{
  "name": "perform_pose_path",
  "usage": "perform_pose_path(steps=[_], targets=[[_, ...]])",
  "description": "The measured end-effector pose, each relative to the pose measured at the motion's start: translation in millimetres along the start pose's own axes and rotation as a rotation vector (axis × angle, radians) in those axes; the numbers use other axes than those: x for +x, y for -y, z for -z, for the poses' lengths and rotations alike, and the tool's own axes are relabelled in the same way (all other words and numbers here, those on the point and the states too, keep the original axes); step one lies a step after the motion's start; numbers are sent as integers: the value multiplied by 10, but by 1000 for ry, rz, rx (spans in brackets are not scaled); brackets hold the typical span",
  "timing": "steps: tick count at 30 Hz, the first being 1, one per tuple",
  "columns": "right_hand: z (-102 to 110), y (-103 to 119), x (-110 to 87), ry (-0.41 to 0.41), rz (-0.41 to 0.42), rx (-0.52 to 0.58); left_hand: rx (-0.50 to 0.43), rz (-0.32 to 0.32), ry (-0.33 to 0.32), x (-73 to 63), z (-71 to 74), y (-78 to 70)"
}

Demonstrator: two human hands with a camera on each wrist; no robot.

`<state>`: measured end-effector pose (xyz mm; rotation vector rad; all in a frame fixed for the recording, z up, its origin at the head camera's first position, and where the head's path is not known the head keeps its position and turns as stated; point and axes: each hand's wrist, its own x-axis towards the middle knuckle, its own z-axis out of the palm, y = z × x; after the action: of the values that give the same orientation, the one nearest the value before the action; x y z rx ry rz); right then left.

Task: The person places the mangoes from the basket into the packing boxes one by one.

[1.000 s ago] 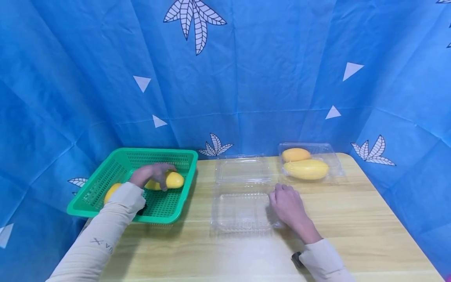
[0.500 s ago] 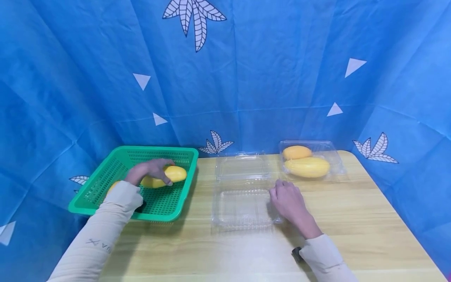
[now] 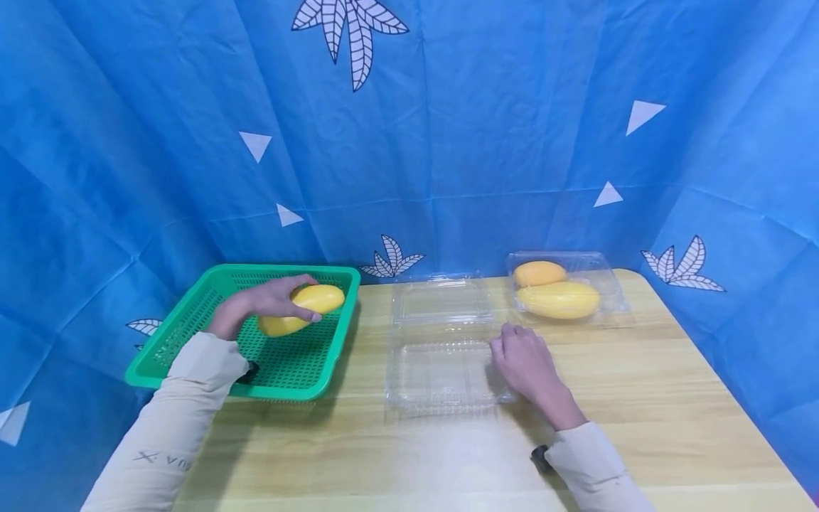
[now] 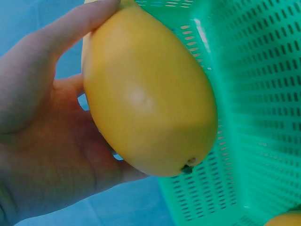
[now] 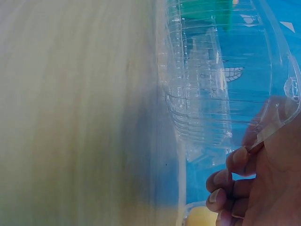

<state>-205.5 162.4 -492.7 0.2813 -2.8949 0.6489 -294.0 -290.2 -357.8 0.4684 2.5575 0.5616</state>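
Observation:
My left hand (image 3: 275,299) grips a long, smooth yellow fruit (image 3: 320,299) over the green basket (image 3: 329,377). In the left wrist view the fruit (image 4: 150,99) shows a small dark stub at its lower end, and the thumb lies along one side. My right hand (image 3: 526,361) pinches the near right rim of a clear plastic clamshell box (image 3: 441,377), whose lid (image 3: 441,300) lies folded back behind it. The right wrist view shows the curled fingers (image 5: 240,160) at the box's (image 5: 277,122) corner, with the thumb seen through the plastic.
A second clear box (image 3: 595,274) at the back right holds a smaller orange-yellow fruit (image 3: 539,273) and a longer yellow one (image 3: 559,300). Another yellow fruit (image 4: 287,220) shows at the basket's edge in the left wrist view. A blue curtain (image 3: 486,142) backs the wooden table (image 3: 358,455).
My left hand has raised the yellow fruit from the basket floor and moved slightly right with it. The right hand keeps its hold on the box rim.

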Motion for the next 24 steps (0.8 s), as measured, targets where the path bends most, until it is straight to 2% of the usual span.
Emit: perform_pose_path(steps=[4, 10, 17, 24], targets=[[6, -10, 10, 7, -2, 2, 25, -31, -29, -39, 40, -119], [10, -6, 11, 1, 2, 2, 32, -58, -93, -128, 79, -398], [42, 3, -2, 2, -4, 4, -5, -193, -160, -164, -69, -744], [41, 32, -30, 3, -3, 11, -26, -221, -240, -235, -200, -908]])
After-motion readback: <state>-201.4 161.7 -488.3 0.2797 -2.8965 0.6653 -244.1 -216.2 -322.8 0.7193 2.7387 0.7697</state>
